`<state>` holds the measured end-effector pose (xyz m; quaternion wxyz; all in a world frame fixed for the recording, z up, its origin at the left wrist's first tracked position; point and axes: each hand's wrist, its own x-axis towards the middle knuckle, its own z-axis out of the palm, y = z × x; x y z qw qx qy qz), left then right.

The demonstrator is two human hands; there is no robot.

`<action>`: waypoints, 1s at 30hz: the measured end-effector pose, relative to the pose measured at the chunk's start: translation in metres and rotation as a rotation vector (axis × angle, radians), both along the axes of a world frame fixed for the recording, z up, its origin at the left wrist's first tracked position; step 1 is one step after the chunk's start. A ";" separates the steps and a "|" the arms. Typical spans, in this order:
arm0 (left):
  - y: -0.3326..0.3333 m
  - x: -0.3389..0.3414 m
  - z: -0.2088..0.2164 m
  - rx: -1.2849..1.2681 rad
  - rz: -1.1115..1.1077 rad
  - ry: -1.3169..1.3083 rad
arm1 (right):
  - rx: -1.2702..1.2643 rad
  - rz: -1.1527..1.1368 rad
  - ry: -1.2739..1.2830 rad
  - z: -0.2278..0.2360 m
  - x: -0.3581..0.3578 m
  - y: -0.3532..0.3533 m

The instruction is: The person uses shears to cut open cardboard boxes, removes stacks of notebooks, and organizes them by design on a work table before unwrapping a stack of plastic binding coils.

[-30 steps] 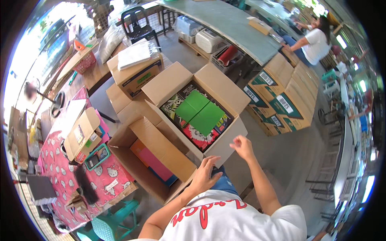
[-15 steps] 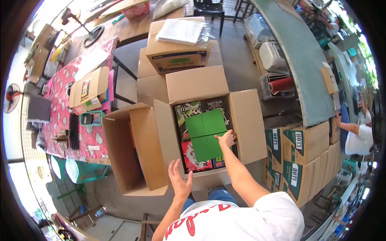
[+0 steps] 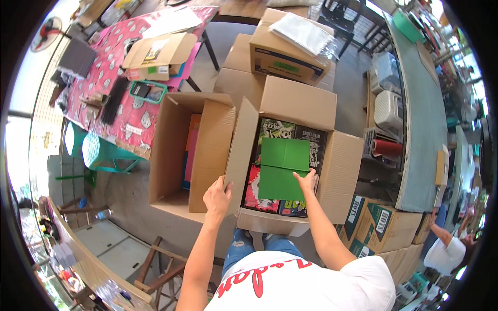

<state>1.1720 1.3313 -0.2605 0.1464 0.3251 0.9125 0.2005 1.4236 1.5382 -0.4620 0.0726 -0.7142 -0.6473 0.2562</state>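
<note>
A cardboard carton [image 3: 298, 103] stands open before me, its flaps spread. Printed books or pads [image 3: 278, 128] with black, green and red covers lie inside it. On top of them rests a green card sheet [image 3: 284, 150] with a crease across its middle. My right hand [image 3: 308, 182] is at the sheet's right edge, thumb over it and fingers by the edge. My left hand [image 3: 217, 198] is closed at the lower end of a cardboard flap [image 3: 240, 155] between this carton and a second open box [image 3: 174, 150]. Exactly how its fingers meet the flap is partly hidden.
A closed carton with a plastic-wrapped white pack [image 3: 303, 33] stands beyond. Left is a table with a pink patterned cover [image 3: 124, 111], a teal stool [image 3: 101, 150] beneath. Stacked cartons [image 3: 386, 223] and a long grey-green table [image 3: 428, 129] stand right, with another person [image 3: 446, 251] beyond.
My left hand has moved from open beside the carton's near left corner to closing at the flap. My right hand stays at the green sheet. The whole view has shifted leftward.
</note>
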 end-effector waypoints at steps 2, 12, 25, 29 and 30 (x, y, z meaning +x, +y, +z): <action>-0.007 -0.004 -0.009 0.013 -0.004 0.065 | -0.052 -0.024 -0.071 0.003 -0.011 0.003; -0.024 -0.016 -0.025 0.093 -0.022 0.065 | 0.007 0.302 0.520 0.067 -0.017 -0.004; -0.020 -0.006 -0.006 0.074 -0.076 0.026 | 0.073 0.484 0.460 0.130 -0.141 -0.057; -0.014 -0.003 -0.004 0.120 -0.112 0.039 | -0.030 0.471 0.319 0.060 -0.171 -0.062; -0.011 -0.003 -0.005 0.109 -0.134 0.030 | -0.002 0.487 0.274 0.037 -0.173 -0.060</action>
